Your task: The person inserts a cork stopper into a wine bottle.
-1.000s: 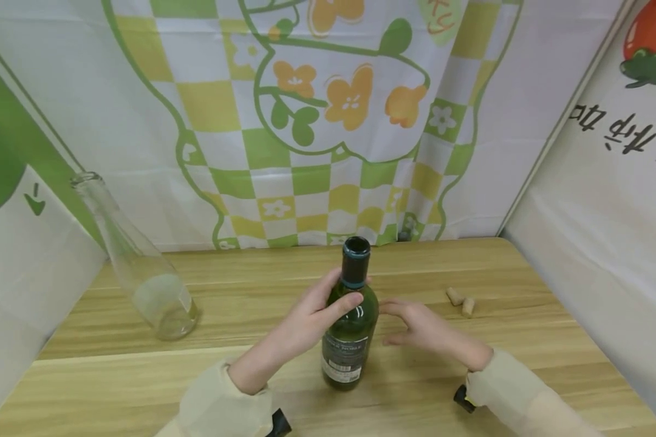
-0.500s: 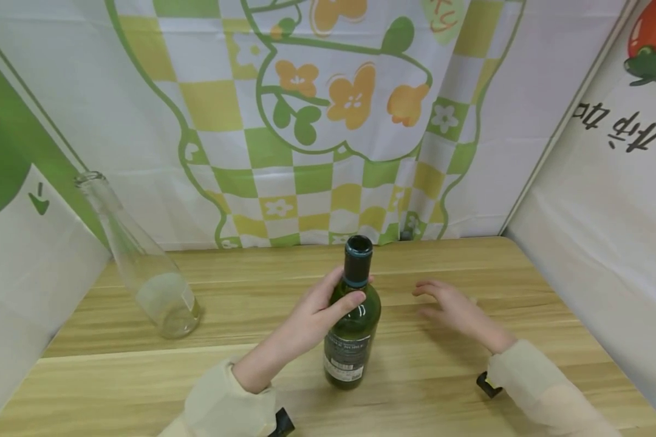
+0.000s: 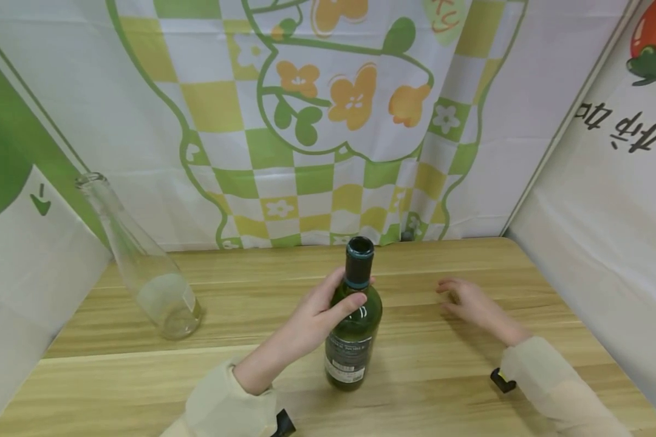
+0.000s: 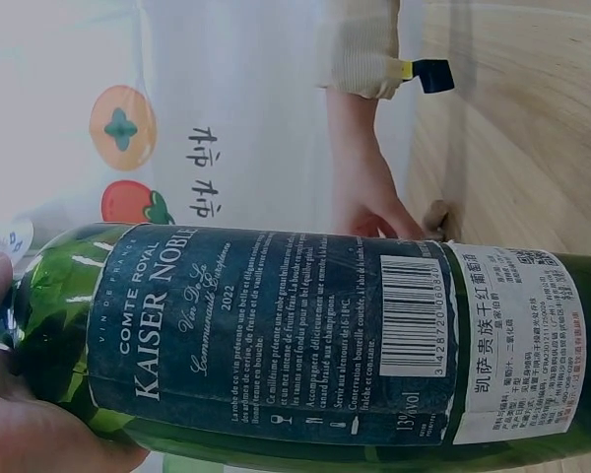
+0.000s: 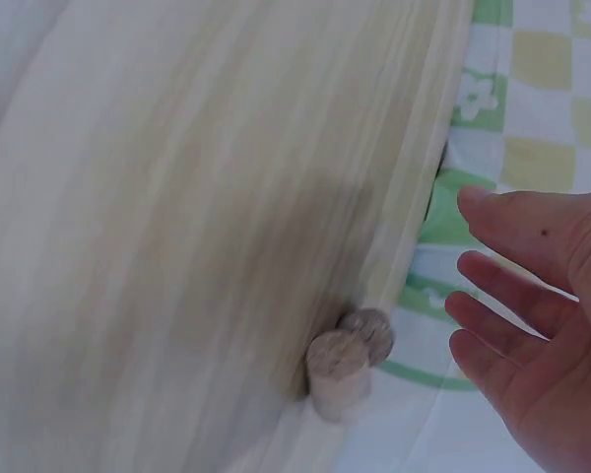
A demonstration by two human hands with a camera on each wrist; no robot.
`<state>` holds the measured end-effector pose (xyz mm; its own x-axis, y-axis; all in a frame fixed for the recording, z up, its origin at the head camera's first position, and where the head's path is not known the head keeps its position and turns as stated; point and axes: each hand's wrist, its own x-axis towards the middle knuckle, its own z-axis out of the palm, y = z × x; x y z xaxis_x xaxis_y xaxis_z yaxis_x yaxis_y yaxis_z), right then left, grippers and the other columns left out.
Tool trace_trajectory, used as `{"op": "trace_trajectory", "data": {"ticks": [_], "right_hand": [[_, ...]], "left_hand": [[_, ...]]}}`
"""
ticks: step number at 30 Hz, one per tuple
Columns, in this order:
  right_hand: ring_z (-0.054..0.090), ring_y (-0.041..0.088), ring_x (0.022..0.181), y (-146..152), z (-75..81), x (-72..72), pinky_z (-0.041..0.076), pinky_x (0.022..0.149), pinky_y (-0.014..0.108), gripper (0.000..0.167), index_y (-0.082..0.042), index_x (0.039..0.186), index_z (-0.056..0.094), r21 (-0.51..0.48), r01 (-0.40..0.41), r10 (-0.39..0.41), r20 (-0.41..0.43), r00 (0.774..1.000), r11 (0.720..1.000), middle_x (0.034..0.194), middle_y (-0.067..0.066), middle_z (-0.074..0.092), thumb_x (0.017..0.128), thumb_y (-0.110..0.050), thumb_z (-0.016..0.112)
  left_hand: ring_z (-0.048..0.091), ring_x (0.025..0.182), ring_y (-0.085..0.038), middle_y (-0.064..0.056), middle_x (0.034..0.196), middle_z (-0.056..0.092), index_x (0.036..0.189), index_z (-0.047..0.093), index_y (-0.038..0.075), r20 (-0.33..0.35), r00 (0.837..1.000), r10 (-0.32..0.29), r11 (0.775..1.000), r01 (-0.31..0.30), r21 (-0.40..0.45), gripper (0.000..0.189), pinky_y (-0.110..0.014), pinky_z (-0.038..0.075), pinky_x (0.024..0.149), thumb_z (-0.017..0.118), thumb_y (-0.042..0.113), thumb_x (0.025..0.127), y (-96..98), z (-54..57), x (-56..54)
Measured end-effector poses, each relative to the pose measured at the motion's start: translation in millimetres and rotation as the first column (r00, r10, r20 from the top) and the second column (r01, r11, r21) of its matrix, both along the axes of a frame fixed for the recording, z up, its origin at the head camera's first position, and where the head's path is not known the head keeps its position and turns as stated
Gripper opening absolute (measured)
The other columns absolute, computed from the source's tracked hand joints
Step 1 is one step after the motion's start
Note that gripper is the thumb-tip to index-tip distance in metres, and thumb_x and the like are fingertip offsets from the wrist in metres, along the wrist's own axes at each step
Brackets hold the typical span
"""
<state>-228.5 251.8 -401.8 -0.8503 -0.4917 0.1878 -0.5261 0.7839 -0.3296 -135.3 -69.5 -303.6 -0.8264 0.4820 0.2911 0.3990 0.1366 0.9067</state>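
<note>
A green wine bottle [image 3: 355, 325] with a dark label stands upright on the wooden table, its mouth uncovered. My left hand [image 3: 314, 312] grips it around the shoulder, just under the dark neck. The bottle's printed back label [image 4: 276, 325] fills much of the left wrist view. To the right, my right hand [image 3: 472, 306] hovers over the corks, mostly hiding them in the head view. In the right wrist view two corks [image 5: 340, 379] lie together on the table, apart from the right hand's loosely bent fingers [image 5: 492, 320], which hold nothing.
A tall clear glass bottle [image 3: 164, 291] stands at the back left of the wooden table [image 3: 240, 267]. Behind the table hangs a checkered flower-print curtain [image 3: 300, 194]. A white printed panel [image 3: 596, 230] bounds the right side.
My right hand has moved away from the wine bottle, rightward to the corks, and now covers them in the head view. The left hand keeps its grip on the bottle, which stays in place.
</note>
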Motion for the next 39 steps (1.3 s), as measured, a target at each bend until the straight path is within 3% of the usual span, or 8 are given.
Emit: {"op": "trace_trajectory", "data": {"ticks": [20,30,39], "right_hand": [[0.053,0.042,0.101,14,-8.5,-6.2,0.044,0.085,0.05,0.025,0.007,0.096,0.063,0.08,0.062,-0.06,-0.015,0.998,0.995,0.107,0.026,0.056,0.071,0.009,0.068],[0.057,0.038,0.089,16,-15.7,-11.1,0.048,0.079,0.047,0.029,0.007,0.089,0.064,0.074,0.033,-0.03,-0.036,0.999,0.997,0.094,0.02,0.06,0.062,0.019,0.064],[0.059,0.032,0.081,16,-19.2,-16.2,0.05,0.071,0.042,0.013,0.004,0.082,0.066,0.028,0.014,-0.012,-0.07,0.997,1.0,0.085,0.014,0.063,0.072,0.014,0.063]], "left_hand": [[0.053,0.109,-0.023,-0.01,0.126,0.052,0.127,0.046,0.01,-0.005,1.0,0.0,1.0,0.0,0.0,0.037,-0.042,0.043,0.089,0.05,0.027,0.094,0.0,-0.9,0.1],[0.053,0.11,-0.023,-0.01,0.126,0.052,0.127,0.045,0.01,-0.004,1.0,-0.009,1.0,0.009,0.009,0.037,-0.042,0.043,0.09,0.049,0.027,0.094,0.9,-1.1,-0.4],[0.052,0.111,-0.023,-0.011,0.127,0.051,0.128,0.045,0.01,-0.009,1.0,-0.007,1.0,0.007,0.002,0.038,-0.044,0.043,0.09,0.049,0.028,0.095,0.3,-1.1,-0.5]]}}
